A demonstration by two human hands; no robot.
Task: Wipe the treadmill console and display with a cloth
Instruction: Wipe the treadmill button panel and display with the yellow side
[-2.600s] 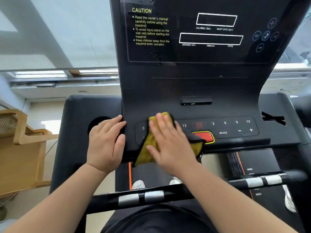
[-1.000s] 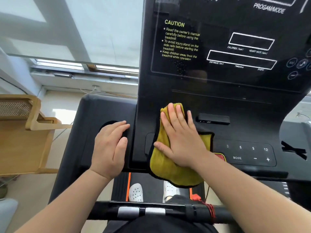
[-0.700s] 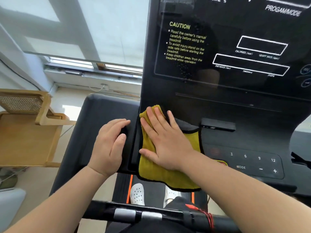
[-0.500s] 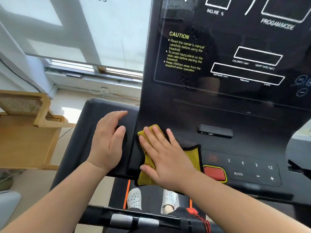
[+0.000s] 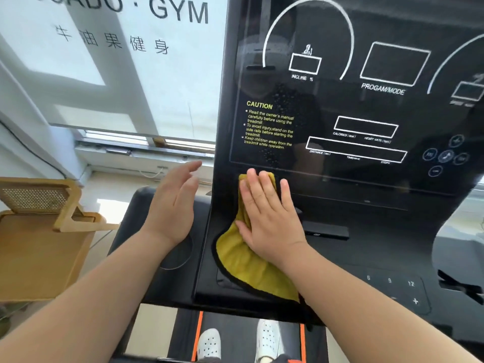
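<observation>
Right hand (image 5: pixel 267 216) lies flat, fingers spread, pressing a yellow cloth (image 5: pixel 243 260) against the black treadmill console (image 5: pixel 366 224) just below the display (image 5: pixel 340 106). Left hand (image 5: pixel 172 205) hovers open, empty.

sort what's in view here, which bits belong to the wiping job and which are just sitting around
Part of the job:
yellow cloth
right hand, flat on the cloth
treadmill console
display

Just around:
left hand, lifted and open, holding nothing
wooden chair
window lettering
white shoes
cup holder
</observation>
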